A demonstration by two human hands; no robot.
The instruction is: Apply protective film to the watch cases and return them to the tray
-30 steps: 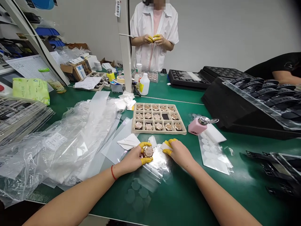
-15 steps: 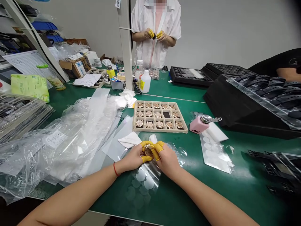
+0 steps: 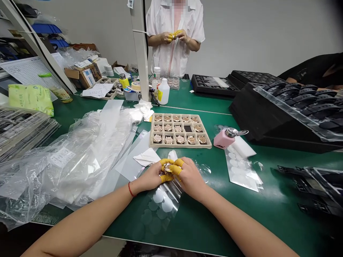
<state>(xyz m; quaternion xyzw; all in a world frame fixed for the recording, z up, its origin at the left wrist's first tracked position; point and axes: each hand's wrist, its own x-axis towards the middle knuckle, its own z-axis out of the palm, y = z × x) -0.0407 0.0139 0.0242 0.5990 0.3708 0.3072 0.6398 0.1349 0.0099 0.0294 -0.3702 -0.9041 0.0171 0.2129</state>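
Observation:
Yellow finger cots cover the fingertips of both my hands. My left hand [image 3: 152,175] is closed around the edge of a small round rose-gold watch head [image 3: 167,169]. Pressed against its face are the bent fingers of my right hand [image 3: 189,178], with a bit of white cloth [image 3: 172,155] showing among and behind them. How much of the cloth is gripped is partly hidden. Just beyond my hands lies a beige compartment tray [image 3: 180,146] of similar watch heads, with one slot vacant. Beneath my hands is a clear sheet with round films [image 3: 160,201].
Plastic bags [image 3: 77,160] cover the left side. A pink pump bottle [image 3: 224,139] stands right of the tray, beside another sheet of round films [image 3: 235,164]. Black watch straps [image 3: 305,100] lie on a black box at the right. Across the table stands a co-worker [image 3: 174,43].
My right fingers have shifted slightly over the watch head, which is now more covered. The view has moved a little. The co-worker's hands have come together.

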